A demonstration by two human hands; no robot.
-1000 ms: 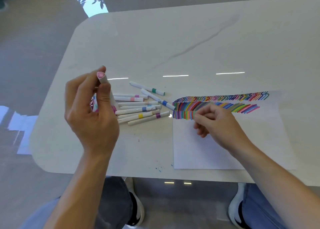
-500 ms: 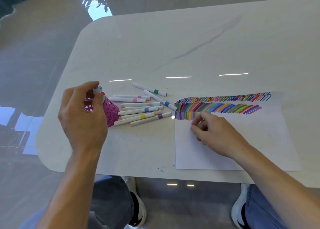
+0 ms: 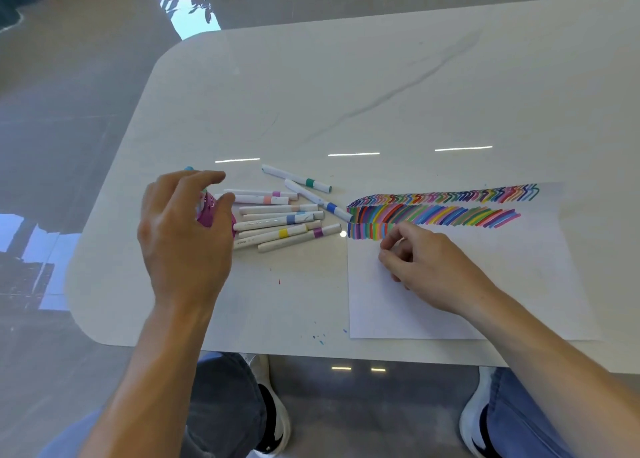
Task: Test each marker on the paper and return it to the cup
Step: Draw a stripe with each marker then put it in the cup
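Cup (image 3: 210,214) sits beneath left grip (image 3: 183,239), markers (image 3: 277,220) just beside.

Loose markers (image 3: 284,233): 10 lying on the table (image 3: 346,93); the count is approximate where they overlap.
Cup (image 3: 209,215): 1, marker count inside not readable.
Paper sheet (image 3: 519,284): 1.
Stroke rows (image 3: 433,214): 3.
Hands: 2, left hand (image 3: 183,242) and right hand (image 3: 427,265).
Shoes (image 3: 277,423): 2.
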